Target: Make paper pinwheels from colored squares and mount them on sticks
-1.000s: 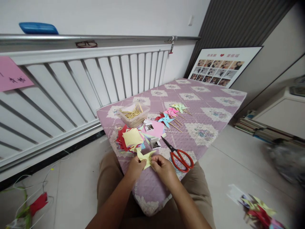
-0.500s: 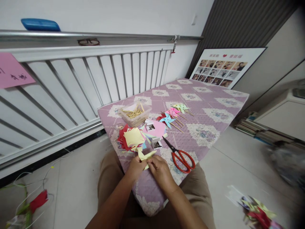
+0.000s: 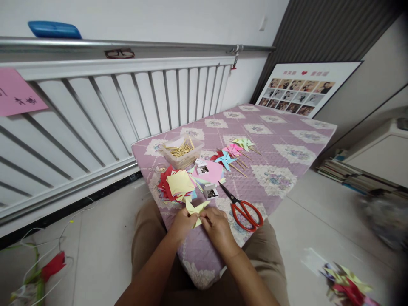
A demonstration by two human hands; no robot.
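Note:
A pale yellow paper pinwheel (image 3: 197, 208), its blades folded inward, is held between both hands over the near part of the table. My left hand (image 3: 184, 222) pinches it from the left. From the right, my right hand (image 3: 216, 224) pinches it near the centre; whatever small part lies under those fingertips is hidden. Just beyond is a stack of coloured paper squares (image 3: 180, 183), yellow on top. Two small white boxes of metal pins, one nearer (image 3: 211, 192) and one farther (image 3: 203, 168), stand beside it. Red-handled scissors (image 3: 244, 209) lie right of my right hand.
A clear plastic box (image 3: 182, 154) holds thin wooden sticks. Several finished pinwheels (image 3: 225, 160) on sticks lie behind the scissors on the floral tablecloth (image 3: 274, 180). A white radiator (image 3: 146, 100) runs along the left wall. More pinwheels (image 3: 347, 284) are low at the right.
Both hands stay nearly in place on the yellow pinwheel, which has opened slightly to view. The whole scene shifts a little with the camera.

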